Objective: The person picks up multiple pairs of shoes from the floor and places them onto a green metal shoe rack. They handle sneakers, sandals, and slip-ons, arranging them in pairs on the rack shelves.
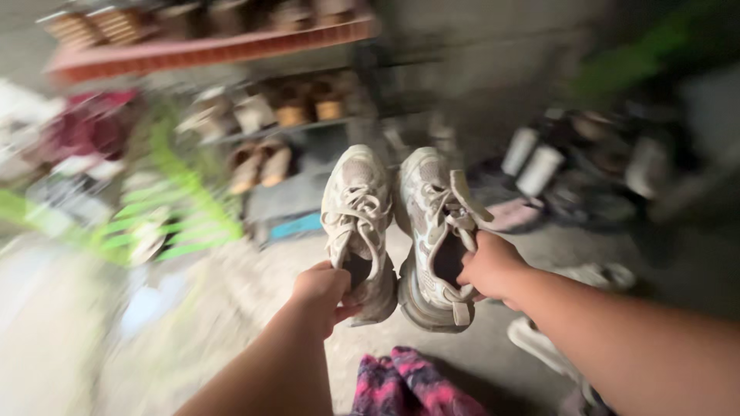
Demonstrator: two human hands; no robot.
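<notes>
I hold a pair of worn white lace-up sneakers out in front of me, toes pointing away. My left hand (324, 291) grips the left sneaker (356, 208) at its heel collar. My right hand (489, 266) grips the right sneaker (430, 223) at its heel collar, with a loose strap sticking up beside the tongue. The two shoes hang side by side, almost touching, above a concrete floor (254, 293).
A shoe rack (208, 54) with several pairs of shoes stands at the back, blurred. A green wire frame (185, 208) is at the left. Pink and purple fabric (416, 385) lies below my hands. More pale shoes (539, 343) lie on the floor at right.
</notes>
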